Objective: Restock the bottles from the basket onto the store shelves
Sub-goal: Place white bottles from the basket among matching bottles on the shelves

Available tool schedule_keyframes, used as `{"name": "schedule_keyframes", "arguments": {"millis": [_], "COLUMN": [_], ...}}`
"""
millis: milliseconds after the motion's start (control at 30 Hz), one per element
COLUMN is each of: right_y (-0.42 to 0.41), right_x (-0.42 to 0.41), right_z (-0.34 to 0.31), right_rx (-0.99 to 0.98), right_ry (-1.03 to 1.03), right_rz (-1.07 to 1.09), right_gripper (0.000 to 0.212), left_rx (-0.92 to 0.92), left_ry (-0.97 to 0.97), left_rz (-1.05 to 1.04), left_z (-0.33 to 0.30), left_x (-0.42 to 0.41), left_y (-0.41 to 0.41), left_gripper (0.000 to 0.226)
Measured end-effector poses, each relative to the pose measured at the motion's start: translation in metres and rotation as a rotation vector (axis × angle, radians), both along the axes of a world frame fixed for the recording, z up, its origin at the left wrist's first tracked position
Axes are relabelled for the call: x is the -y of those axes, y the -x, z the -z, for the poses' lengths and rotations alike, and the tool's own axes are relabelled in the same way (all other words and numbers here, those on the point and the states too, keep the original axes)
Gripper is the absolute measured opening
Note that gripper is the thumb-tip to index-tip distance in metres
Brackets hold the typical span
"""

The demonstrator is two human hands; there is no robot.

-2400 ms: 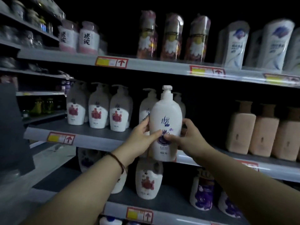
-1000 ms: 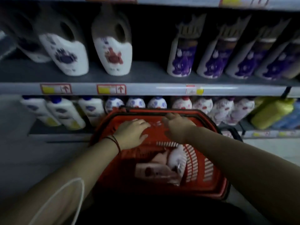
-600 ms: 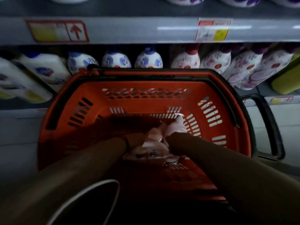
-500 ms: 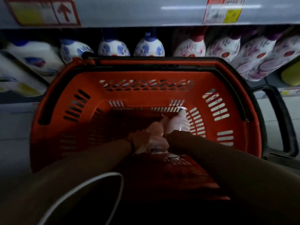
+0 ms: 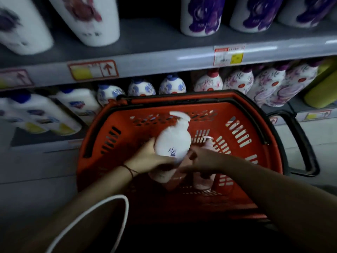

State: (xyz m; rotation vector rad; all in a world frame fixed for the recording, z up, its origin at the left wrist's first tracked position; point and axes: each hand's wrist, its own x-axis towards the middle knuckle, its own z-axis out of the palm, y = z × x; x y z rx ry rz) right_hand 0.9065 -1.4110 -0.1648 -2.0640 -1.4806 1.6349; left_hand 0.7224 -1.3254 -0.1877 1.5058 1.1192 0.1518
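An orange basket (image 5: 113, 136) stands on the floor below the shelves. My left hand (image 5: 147, 157) and my right hand (image 5: 202, 157) both grip a white pump bottle (image 5: 173, 141), lifted above the basket floor with its pump pointing away from me. My left hand holds its left side, my right hand its lower right. A pink bottle (image 5: 205, 179) lies in the basket under my right hand, partly hidden. Another pale bottle (image 5: 160, 177) shows beneath my left hand.
A grey shelf (image 5: 164, 59) with price tags runs above the basket, with white and purple bottles on it. The bottom shelf behind the basket holds blue-flowered bottles (image 5: 140, 88) and pink-flowered bottles (image 5: 237, 79). The black basket handle (image 5: 302, 143) sticks out to the right.
Earlier both hands set a white pump bottle on a higher shelf. The view then dropped to the basket, both hands reached in, and now they have lifted another white pump bottle.
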Motion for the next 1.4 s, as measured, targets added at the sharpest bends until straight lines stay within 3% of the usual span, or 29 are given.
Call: {"name": "schedule_keyframes", "arguments": {"millis": [67,167,267,467,800,1000,1267,1400], "right_y": [0.014,0.034,0.045,0.066,0.074,0.087,0.158,0.207], "right_x": [-0.008,-0.017,-0.026,-0.039,-0.094,-0.164,-0.255,-0.293], "right_z": [-0.044,-0.108,-0.168,-0.29,-0.441,-0.471,-0.452,-0.448], "right_rx": [-0.21,-0.345,-0.35,-0.412,-0.406,-0.323,-0.304,-0.381], "right_ry": [-0.211,-0.42,-0.531,-0.739,-1.032,-1.159,-1.185,-1.185], "right_rz": [0.151,0.245,0.225,0.246,0.238,0.265,0.191,0.169], "right_gripper": [0.057,0.06,0.057,0.051,0.042,0.056,0.058,0.082], "left_rx": [0.145,0.283,0.405,0.621,0.751,0.74,0.684,0.636], "left_ry": [-0.034,-0.118,-0.182,-0.328,-0.626,-0.799,-0.868,-0.958], "left_rz": [-0.132,-0.215,-0.245,-0.146,-0.137,-0.21,-0.393,-0.461], "left_z": [-0.039,-0.099,-0.161,-0.291,-0.44,-0.483,-0.463,-0.464], "left_x": [0.001,0.0,-0.002,-0.021,-0.064,-0.108,-0.175,-0.2], "left_y": [0.005,0.018,0.032,0.068,0.072,0.075,0.137,0.179], "left_gripper": [0.081,0.067,0.056,0.054,0.055,0.057,0.068,0.06]}}
